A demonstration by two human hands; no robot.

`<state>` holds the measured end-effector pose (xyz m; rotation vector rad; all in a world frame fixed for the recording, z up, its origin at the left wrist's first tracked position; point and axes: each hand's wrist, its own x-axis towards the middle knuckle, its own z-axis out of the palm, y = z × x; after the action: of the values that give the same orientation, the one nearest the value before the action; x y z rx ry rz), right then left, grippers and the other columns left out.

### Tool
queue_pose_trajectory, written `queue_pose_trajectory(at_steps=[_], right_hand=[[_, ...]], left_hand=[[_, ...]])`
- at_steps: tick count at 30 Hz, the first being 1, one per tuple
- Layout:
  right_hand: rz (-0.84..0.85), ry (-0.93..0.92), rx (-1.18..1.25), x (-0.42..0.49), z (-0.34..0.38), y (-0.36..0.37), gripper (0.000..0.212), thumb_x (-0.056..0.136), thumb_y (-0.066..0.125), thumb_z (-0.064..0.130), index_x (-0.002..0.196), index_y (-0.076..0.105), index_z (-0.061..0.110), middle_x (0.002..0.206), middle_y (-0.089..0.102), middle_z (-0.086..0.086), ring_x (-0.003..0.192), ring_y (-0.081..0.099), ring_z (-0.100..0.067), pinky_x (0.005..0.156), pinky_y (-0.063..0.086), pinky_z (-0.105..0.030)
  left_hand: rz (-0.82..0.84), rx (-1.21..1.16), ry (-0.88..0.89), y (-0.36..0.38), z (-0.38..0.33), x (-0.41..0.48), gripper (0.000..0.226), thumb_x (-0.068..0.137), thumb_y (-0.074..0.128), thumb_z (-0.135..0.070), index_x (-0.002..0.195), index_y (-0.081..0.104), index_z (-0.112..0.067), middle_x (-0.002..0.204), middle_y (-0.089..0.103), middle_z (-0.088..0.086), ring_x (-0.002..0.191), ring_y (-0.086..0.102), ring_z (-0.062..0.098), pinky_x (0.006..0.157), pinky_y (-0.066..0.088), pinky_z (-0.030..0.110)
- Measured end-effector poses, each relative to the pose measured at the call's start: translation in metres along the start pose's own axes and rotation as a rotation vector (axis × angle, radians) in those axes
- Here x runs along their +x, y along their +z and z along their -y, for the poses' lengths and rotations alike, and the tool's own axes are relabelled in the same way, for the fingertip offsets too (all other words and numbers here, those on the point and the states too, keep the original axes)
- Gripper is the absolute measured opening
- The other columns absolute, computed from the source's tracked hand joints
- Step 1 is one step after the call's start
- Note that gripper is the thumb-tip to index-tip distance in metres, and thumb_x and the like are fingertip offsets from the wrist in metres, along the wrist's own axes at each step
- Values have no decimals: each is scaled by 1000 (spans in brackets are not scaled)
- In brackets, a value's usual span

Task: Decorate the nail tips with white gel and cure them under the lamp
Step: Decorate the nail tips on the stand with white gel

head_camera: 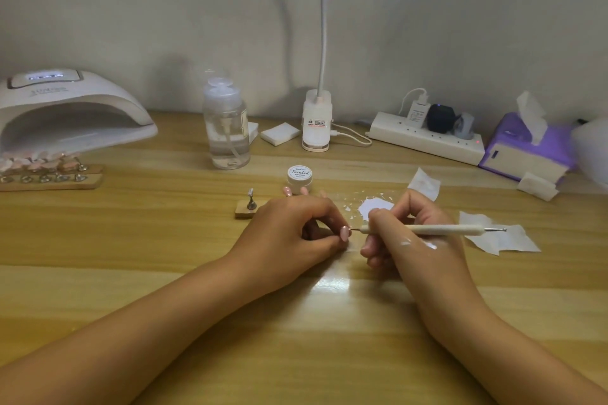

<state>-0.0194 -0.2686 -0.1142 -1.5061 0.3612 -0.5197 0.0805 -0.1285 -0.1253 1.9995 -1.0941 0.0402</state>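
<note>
Your two bare forearms reach in from the bottom edge across the pale glossy wooden table [131,240], and both hands meet near its middle. Your left hand [289,230] is curled closed, pinching a small pink artificial nail tip [344,233] between thumb and fingertips. Your right hand [404,240] is closed in a pen grip around a slim cream-coloured dotting tool with metal ends [437,229]; its fine left end sits right at the nail tip, though you cannot tell from here whether it actually touches. Streaks of white gel [429,245] lie on the back of your right hand. Just beyond your knuckles is a smeared white puddle of gel on the tabletop [375,207], with small splatters around it, and behind that stands a small round white gel pot with a printed lid [299,175], lid on. Left of your left hand, a little wooden block with a metal nail stand [248,207] sits upright. Crumpled white wipes [503,237] lie to the right of the tool. At far left, the white domed curing lamp [72,108] has its display lit, and a wooden rack of pink nail tips on metal stands [49,171] rests just in front of its opening. A clear plastic pump bottle of liquid [227,131] stands well behind the pot.
</note>
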Motion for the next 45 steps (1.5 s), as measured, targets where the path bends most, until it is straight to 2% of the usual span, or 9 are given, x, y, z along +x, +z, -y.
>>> queue_pose_trajectory(at_steps=[4,10,16,20,24,28,34,40,45], right_hand=[[18,-4,16,1,-1,1,30,89,65,10,64,48,15,56,67,-13,45,61,-15,46,50,-21],[35,-19,-13,-1,-2,0,31,90,64,7,65,48,12,56,68,-14,44,62,-13,45,49,-20],[59,-18,-16,-2,2,2,44,90,64,7,52,52,24,56,68,-14,45,62,-13,45,50,-20],[66,-19,-16,-2,3,2,44,91,64,6,52,52,24,56,68,-16,45,62,-13,45,50,-20],[59,-19,-18,-1,2,2,43,90,63,6,53,50,22,56,67,-16,46,62,-14,46,50,-21],[36,-23,-24,0,1,2,32,90,63,6,64,47,13,56,68,-16,45,62,-15,46,50,-21],[52,-32,-26,-1,0,2,39,90,63,6,56,50,21,56,67,-16,46,63,-14,46,50,-21],[58,-41,-28,-1,1,1,40,89,64,9,53,53,24,56,68,-15,47,63,-15,47,51,-21],[69,-45,-55,0,0,1,41,91,64,8,54,53,24,57,68,-15,48,63,-16,48,51,-22]], left_hand=[[-11,1,13,0,-1,0,22,80,75,-10,76,66,-30,57,54,-37,53,54,-2,102,15,-2],[-14,-4,33,1,1,1,24,79,75,-8,77,67,-31,58,55,-39,52,53,-2,98,14,-6],[-2,-10,36,1,1,1,18,80,75,-9,79,71,-27,60,55,-40,54,56,0,98,15,-4],[-6,-20,23,0,-1,0,19,80,75,-9,79,70,-27,60,55,-39,55,56,0,107,16,5],[-5,-29,31,0,-3,0,21,80,76,-8,78,69,-28,59,55,-38,54,53,-3,105,31,21],[-9,-27,41,0,-2,1,23,80,76,-10,76,67,-31,62,56,-38,55,54,-2,110,27,18],[-14,-13,70,0,-1,0,28,79,75,-8,76,66,-33,61,55,-39,53,52,-3,96,27,-1],[-6,-3,66,0,-1,0,24,80,76,-10,76,68,-33,61,56,-36,54,53,-2,77,40,10],[-14,1,64,0,-1,1,30,79,74,-6,75,65,-35,61,56,-37,53,53,-1,97,33,8]])
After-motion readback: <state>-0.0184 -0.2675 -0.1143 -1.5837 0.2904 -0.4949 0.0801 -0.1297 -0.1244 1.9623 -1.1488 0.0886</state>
